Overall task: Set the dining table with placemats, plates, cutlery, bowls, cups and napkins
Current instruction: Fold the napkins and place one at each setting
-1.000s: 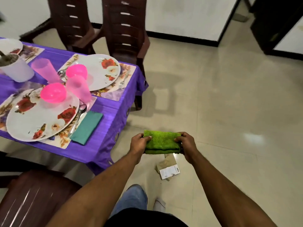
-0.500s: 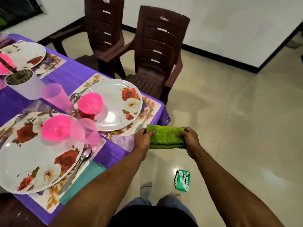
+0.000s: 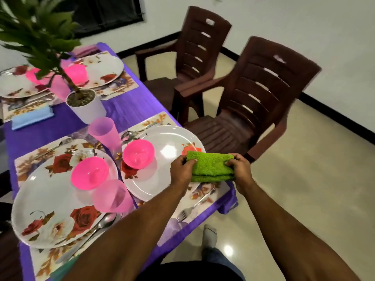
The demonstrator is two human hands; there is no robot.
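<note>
A folded green napkin (image 3: 211, 166) hangs over the right edge of a white floral plate (image 3: 168, 147). My left hand (image 3: 181, 169) pinches its left end and my right hand (image 3: 240, 169) pinches its right end. A pink bowl (image 3: 138, 153) sits on that plate, which lies on a floral placemat (image 3: 205, 194) with a fork (image 3: 192, 207) beside it. A second plate (image 3: 50, 201) nearer left carries another pink bowl (image 3: 89, 173). Two pink cups (image 3: 110, 196) (image 3: 103, 131) stand between the settings.
The table wears a purple cloth (image 3: 125, 114). A potted plant in a white pot (image 3: 86, 107) stands mid-table. Two more set plates (image 3: 103, 67) and a blue napkin (image 3: 32, 116) lie at the far end. Two brown chairs (image 3: 249, 110) (image 3: 188, 55) stand on the right.
Both hands have carried the green napkin from over the floor to above the right side of the near plate. The view has swung up over the table.
</note>
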